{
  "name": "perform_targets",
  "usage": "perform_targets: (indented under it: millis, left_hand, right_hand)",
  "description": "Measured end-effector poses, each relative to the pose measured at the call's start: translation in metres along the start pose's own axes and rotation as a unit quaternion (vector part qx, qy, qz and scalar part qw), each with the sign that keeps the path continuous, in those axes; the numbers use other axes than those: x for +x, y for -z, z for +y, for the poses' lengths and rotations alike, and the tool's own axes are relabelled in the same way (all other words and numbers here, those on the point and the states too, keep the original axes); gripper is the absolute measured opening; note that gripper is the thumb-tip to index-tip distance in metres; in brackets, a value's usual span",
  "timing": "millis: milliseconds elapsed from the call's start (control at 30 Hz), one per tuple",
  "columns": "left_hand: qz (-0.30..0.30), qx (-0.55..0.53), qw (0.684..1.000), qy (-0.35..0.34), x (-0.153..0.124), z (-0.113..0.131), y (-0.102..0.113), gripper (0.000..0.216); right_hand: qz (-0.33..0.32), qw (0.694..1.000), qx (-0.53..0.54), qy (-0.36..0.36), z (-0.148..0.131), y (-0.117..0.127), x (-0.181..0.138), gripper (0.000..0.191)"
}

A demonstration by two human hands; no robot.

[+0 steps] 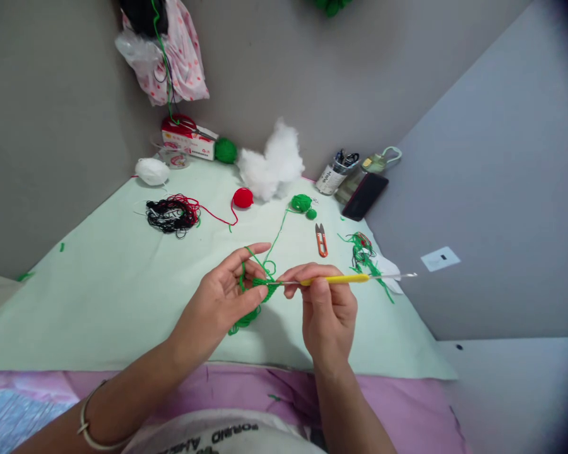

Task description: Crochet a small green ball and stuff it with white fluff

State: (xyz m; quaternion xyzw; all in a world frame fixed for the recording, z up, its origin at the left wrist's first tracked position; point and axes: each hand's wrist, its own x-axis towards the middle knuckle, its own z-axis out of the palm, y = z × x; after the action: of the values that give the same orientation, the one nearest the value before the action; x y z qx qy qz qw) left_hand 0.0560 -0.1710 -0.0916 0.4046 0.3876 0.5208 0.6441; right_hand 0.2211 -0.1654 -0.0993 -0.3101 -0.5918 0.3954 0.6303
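Note:
Green crochet work (271,291) is pinched between the thumb and fingers of my left hand (221,297), with green yarn looped over the raised index finger. My right hand (329,309) grips a yellow-handled crochet hook (336,279) like a pencil. One metal end of the hook meets the crochet work; its other end points right. Loose green loops (246,320) hang under my left hand. From the fingers a strand runs up to a small green yarn ball (301,202) on the table.
Orange thread snips (321,241) lie beyond my right hand, with green yarn scraps (364,252) to their right. A red yarn ball (243,198), black yarn tangle (168,215), white stuffing (272,165), pen cup (336,173) and phone (365,196) sit farther back. Grey walls enclose the table.

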Motion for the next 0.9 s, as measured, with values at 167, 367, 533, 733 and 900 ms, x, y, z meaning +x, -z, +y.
perform_targets:
  millis: [167, 367, 533, 733, 900]
  left_hand:
    - [0.051, 0.112, 0.991, -0.057, 0.001, 0.000, -0.003, 0.047]
    - [0.074, 0.113, 0.990, -0.049, 0.001, 0.004, -0.002, 0.055]
    - [-0.031, -0.077, 0.994, 0.073, 0.003, 0.001, 0.005, 0.062]
    - [-0.061, -0.155, 0.979, 0.115, 0.005, 0.002, 0.010, 0.053]
    - [-0.058, -0.093, 0.991, 0.071, 0.001, 0.003, 0.003, 0.048]
  right_hand:
    - [-0.067, 0.951, -0.241, 0.180, -0.004, -0.001, -0.007, 0.024]
    - [-0.079, 0.824, -0.446, 0.341, 0.003, -0.005, -0.015, 0.026]
    - [-0.048, 0.833, -0.439, 0.334, 0.010, -0.004, -0.016, 0.038]
    - [0.029, 0.990, -0.094, 0.101, 0.003, -0.002, -0.009, 0.027]
    - [0.014, 0.999, 0.029, -0.016, 0.004, -0.006, -0.005, 0.020]
